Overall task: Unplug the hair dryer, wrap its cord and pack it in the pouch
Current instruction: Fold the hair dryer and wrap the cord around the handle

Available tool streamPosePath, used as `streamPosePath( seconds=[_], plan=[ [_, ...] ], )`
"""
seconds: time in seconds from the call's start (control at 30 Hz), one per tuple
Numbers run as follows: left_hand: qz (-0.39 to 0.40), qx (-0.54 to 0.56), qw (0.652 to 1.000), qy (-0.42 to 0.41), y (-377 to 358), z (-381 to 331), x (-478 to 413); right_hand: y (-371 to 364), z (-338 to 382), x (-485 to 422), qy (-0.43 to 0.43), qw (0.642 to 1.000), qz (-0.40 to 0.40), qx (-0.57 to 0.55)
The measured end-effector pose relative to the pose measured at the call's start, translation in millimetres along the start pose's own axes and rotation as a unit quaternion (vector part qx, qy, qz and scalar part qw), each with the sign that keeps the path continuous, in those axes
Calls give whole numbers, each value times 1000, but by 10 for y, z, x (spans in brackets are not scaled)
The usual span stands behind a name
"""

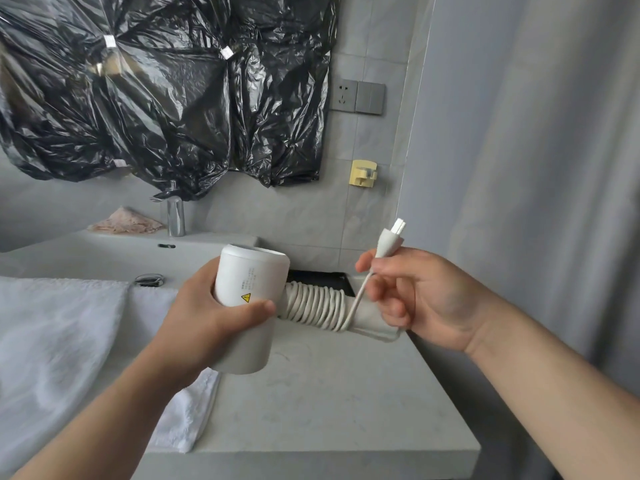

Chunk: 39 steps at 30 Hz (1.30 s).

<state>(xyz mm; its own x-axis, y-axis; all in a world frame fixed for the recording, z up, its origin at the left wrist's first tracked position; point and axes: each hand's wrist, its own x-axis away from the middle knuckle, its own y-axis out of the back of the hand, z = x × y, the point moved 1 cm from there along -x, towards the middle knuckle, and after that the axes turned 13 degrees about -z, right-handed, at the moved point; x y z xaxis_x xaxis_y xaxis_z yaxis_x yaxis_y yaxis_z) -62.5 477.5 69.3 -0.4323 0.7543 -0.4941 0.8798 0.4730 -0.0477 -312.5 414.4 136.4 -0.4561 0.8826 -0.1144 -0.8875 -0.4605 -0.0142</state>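
Hair dryer [246, 306]: white, held over the countertop [329, 393], left hand [207, 317] curled round its smooth barrel. Cord [317, 304] coiled on handle; right hand [412, 292] pinches the plug [389, 242] end. Likely light, rigid, slippery; grip at barrel.

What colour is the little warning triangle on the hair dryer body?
Yellow with a black mark, on the white hair dryer held by the left hand; head view.
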Motion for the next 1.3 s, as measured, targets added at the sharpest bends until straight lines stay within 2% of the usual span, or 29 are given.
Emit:
streamPosePath(
  seconds=[0.1,0.33,0.6,0.73,0.83,0.97,1.03,1.07,1.2,1.3],
  plan=[
    [62,9,998,7,-46,-19,36,-8,-59,-65,12,998,-62,21],
    [132,46,990,26,-87,-44,50,51,-124,-40,-3,997,-72,27],
    [141,92,984,56,-116,-24,68,61,-222,-34,-35,996,-84,19],
    [132,134,977,98,-122,13,104,17,-244,-51,-32,998,-61,-7],
    [129,171,967,136,-151,67,163,-16,-312,-77,-22,996,-80,-22],
    [111,228,940,229,-225,216,307,-38,-534,-61,-22,986,-108,-128],
    [77,252,922,285,-275,333,373,-75,-645,-44,-19,968,-126,-218],
    [60,262,913,308,-300,396,396,-80,-705,-66,-8,965,-140,-220],
    [9,289,893,344,-430,484,534,-133,-865,-90,88,980,-177,-13],
    [-36,288,880,375,-504,544,602,-152,-969,-66,98,982,-153,42]
  ],
)
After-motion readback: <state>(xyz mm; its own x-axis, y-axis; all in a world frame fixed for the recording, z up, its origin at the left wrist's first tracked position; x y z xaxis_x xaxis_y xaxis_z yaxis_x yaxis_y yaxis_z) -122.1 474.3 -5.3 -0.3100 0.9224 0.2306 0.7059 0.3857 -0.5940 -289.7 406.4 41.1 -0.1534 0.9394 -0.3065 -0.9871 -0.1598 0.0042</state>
